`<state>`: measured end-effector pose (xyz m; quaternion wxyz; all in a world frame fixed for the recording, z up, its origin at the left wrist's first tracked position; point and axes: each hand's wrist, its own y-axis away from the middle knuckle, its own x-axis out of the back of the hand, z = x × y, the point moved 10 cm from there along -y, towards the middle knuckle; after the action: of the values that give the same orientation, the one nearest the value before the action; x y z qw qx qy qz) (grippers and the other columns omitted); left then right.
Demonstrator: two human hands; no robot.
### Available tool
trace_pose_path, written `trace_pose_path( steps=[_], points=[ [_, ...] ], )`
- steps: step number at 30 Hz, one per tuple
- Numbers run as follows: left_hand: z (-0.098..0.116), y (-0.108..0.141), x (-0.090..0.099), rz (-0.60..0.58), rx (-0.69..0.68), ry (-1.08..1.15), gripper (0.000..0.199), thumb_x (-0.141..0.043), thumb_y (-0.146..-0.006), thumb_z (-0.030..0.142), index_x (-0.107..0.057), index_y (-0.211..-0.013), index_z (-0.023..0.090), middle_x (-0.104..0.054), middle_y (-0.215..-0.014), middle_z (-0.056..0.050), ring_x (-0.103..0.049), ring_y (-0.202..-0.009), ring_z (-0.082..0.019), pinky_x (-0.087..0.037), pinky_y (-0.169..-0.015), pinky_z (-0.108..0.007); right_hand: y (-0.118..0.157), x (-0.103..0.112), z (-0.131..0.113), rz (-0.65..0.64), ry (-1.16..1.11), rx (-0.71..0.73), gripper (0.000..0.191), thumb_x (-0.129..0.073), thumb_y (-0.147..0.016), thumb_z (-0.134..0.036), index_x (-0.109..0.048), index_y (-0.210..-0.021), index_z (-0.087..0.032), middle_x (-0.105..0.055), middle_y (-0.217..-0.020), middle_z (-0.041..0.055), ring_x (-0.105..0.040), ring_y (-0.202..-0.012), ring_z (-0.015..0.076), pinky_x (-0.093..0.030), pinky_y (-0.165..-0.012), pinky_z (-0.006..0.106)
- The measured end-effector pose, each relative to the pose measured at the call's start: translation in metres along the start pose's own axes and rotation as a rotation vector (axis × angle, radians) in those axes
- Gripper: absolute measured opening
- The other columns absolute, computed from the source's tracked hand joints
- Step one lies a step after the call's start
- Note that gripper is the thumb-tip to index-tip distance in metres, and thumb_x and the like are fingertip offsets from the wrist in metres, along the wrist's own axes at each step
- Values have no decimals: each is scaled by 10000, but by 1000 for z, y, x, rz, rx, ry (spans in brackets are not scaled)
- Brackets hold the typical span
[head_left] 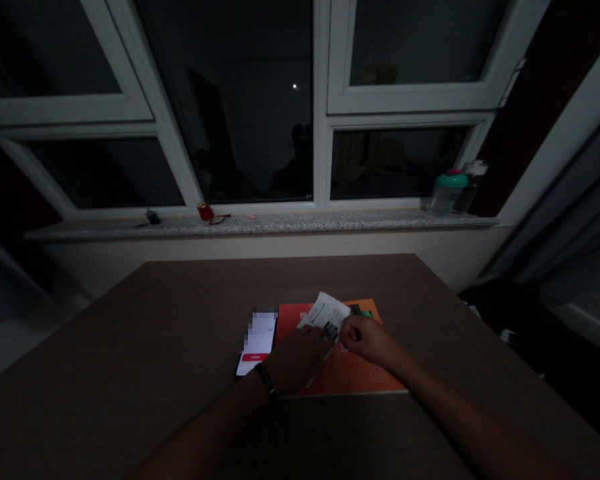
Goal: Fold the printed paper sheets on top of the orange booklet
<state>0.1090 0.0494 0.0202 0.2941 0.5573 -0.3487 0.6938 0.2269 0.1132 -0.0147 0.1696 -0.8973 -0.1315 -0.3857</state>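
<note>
A white printed paper slip (323, 309) with a dark patch near its lower edge lies slanted over an orange-red book (350, 370). My left hand (297, 357), with a dark band at the wrist, rests palm down across the slip's lower left part and the book, its fingers stretched out. At the slip's right edge, my right hand (363, 339) has its fingers closed in a pinch on the paper. Part of the slip is hidden under my hands. Just left of the book lies a phone (260, 333) with its screen lit.
The brown table (195, 293) stands against a wall below a window. On the speckled sill (280, 222) are a small red jar (205, 212), a small dark object (153, 217) and a teal-lidded bottle (449, 191). A curtain (565, 193) hangs at the right. The room is dim.
</note>
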Motion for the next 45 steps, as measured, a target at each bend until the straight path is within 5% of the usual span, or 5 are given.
trace_pose_path(
  steps=[5,10,19,38,45],
  points=[
    [-2,1,-1,1,30,-50,403,-623,-907,263,-503,-1292,271,-547,-1157,-69,-503,-1042,-250,-435,-869,-372,5,7,-20,45,-112,185,88,-748,-721,-189,-666,-750,-200,-628,-867,27,-587,-831,179,-427,-690,252],
    [-3,2,-2,12,28,-79,430,-640,-898,318,-499,-1301,272,-523,-1196,-71,-490,-1031,-252,-420,-857,-368,4,11,-23,84,-175,212,86,-735,-761,-195,-656,-729,-203,-643,-838,30,-592,-853,191,-434,-775,297],
    [-4,2,-1,15,15,-32,481,-679,-870,338,-493,-1310,281,-522,-1229,-58,-477,-1081,-242,-420,-887,-355,0,7,-1,145,-162,54,152,-674,-782,-218,-563,-681,-189,-563,-664,-19,-520,-608,133,-357,-553,230],
    [-8,2,-2,8,69,7,455,-702,-848,305,-499,-1245,212,-530,-1239,-72,-482,-1117,-247,-418,-946,-373,-3,-5,-5,75,-223,5,133,-688,-780,-237,-566,-756,-190,-541,-667,-26,-513,-603,129,-361,-533,217],
    [-7,2,-1,16,49,65,437,-689,-852,268,-512,-1249,221,-524,-1288,-75,-482,-1162,-253,-426,-961,-391,-4,-10,-21,3,-155,116,167,-683,-746,-164,-520,-722,-197,-556,-705,-18,-519,-646,137,-357,-565,221]
  ],
)
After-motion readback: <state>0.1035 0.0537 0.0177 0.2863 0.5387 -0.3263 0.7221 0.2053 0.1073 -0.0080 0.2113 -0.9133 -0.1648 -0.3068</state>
